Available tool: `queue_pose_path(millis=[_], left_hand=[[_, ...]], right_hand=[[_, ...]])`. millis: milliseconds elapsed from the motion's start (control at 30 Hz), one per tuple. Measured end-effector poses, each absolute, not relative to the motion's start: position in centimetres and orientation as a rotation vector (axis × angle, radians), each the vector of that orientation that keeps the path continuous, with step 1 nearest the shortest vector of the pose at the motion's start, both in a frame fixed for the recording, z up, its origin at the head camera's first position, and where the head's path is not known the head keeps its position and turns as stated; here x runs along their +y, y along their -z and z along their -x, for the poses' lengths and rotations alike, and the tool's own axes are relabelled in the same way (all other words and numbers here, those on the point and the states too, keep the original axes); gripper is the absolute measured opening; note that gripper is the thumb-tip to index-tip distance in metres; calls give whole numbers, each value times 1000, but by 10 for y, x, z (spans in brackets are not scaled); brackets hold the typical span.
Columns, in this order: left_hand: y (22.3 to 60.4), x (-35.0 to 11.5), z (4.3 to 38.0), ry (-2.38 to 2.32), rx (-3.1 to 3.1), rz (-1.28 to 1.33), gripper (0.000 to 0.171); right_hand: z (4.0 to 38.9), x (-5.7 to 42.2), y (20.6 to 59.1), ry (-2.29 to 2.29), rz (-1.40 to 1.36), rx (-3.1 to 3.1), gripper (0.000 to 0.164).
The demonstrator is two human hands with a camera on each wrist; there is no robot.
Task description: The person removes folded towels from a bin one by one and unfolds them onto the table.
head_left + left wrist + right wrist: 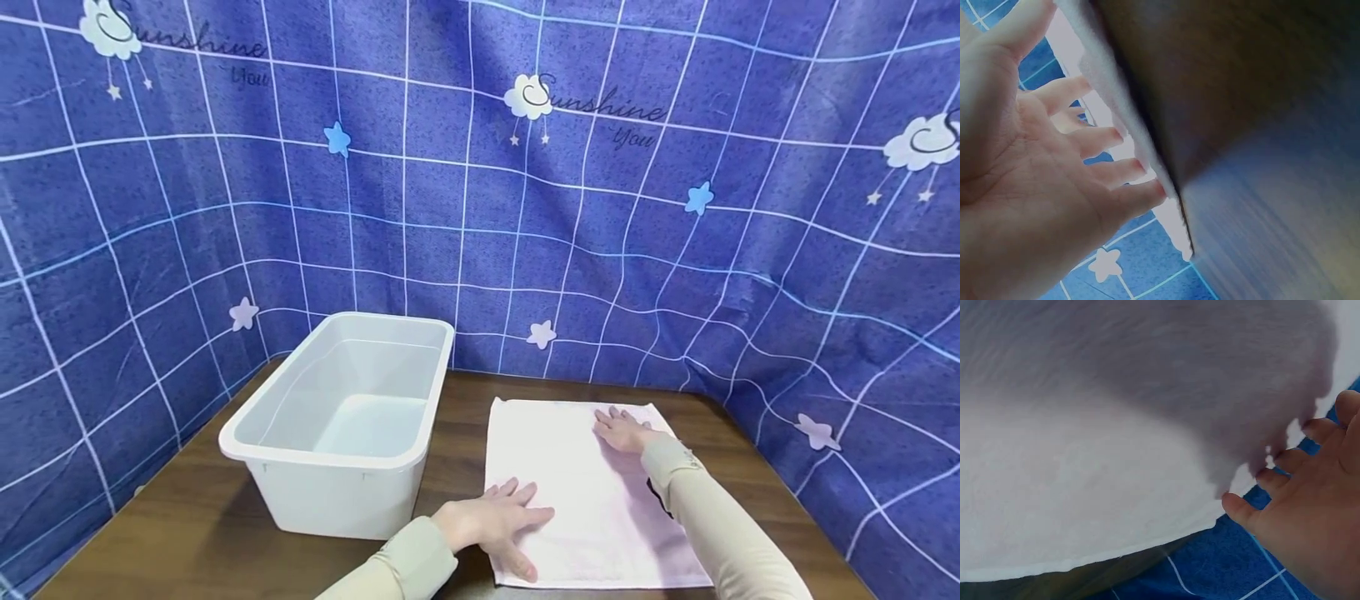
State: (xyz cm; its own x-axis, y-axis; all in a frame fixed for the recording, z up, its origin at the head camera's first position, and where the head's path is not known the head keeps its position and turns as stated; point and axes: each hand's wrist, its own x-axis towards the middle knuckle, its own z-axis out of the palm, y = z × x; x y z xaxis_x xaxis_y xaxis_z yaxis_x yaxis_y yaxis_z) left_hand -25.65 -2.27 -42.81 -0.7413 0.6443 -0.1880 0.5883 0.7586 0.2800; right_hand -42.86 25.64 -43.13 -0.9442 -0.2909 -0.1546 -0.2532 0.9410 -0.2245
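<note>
A white towel (577, 500) lies spread flat on the brown table, roughly square. My left hand (497, 523) rests on its near left part, fingers spread, the thumb by the near edge. Toward the far right corner, my right hand (624, 431) touches the cloth with its fingers extended. In the left wrist view the fingertips of the left hand (1054, 156) meet the towel's edge (1116, 100). The right wrist view has the right hand (1297, 487) with its fingertips on the towel (1085, 487), casting a shadow over it. Neither hand grips anything.
A white plastic tub (337, 460) with nothing visible inside stands to the left of the towel. The wooden table (195, 517) is bordered at the back and sides by a blue checked curtain (420, 192) with stars and clouds.
</note>
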Motion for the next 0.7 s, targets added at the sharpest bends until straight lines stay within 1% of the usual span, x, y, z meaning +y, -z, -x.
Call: queue_pose_path(millis=[267,467,567,700], left_hand=[[426,-22,255,-326,2663,-907,84],[424,-21,258,-329,2672,-900,83],[424,-22,258,-331,2675,-896,81],[424,-23,257,-278,2710,-904,79]], right_hand=[[420,243,432,395,492,2858,52],[416,229,429,422,419,2846,57],[413,214,425,410,475,2873,57],[411,180,417,380,597,2890,55]])
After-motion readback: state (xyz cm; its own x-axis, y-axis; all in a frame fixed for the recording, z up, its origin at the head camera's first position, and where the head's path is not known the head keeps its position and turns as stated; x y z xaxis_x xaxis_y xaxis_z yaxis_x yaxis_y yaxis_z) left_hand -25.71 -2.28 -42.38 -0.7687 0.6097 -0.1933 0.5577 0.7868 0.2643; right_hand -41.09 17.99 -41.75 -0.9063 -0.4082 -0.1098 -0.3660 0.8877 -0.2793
